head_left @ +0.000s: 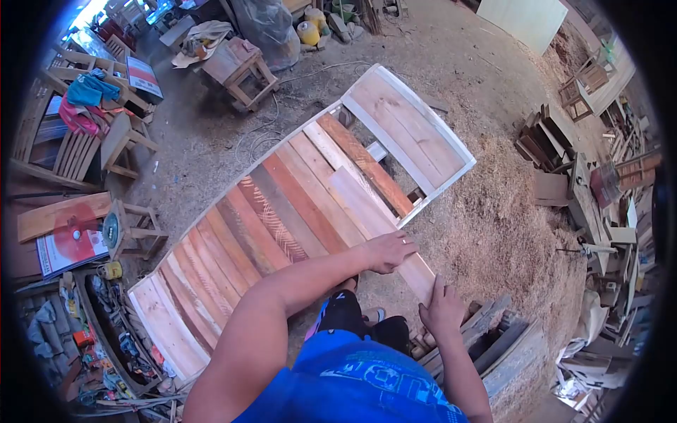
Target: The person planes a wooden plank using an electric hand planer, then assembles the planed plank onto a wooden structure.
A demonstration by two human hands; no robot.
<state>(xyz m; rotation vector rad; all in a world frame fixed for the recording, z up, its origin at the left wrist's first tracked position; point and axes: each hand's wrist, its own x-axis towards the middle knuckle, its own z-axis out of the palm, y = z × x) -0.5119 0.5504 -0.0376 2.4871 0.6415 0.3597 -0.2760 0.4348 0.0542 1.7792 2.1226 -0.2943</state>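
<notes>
Left hand (388,252): laid over long flat pale-pink wooden board (363,203), maybe to steady it; grip can't tell | right hand (444,310): gripping its near end | board: across big brown striped wooden frame (300,204), end sticking out

Left arm (282,296) bending at elbow, reaching across; left hand (389,252) facing palm-down. Right forearm (465,370) extending forward, right hand (443,310) clasping, thumb spreading.

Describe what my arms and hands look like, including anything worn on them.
Your left hand and right hand are ungloved, the forearms bare. The left wears what looks like a ring. Your blue shirt has short sleeves and pale print.
</notes>
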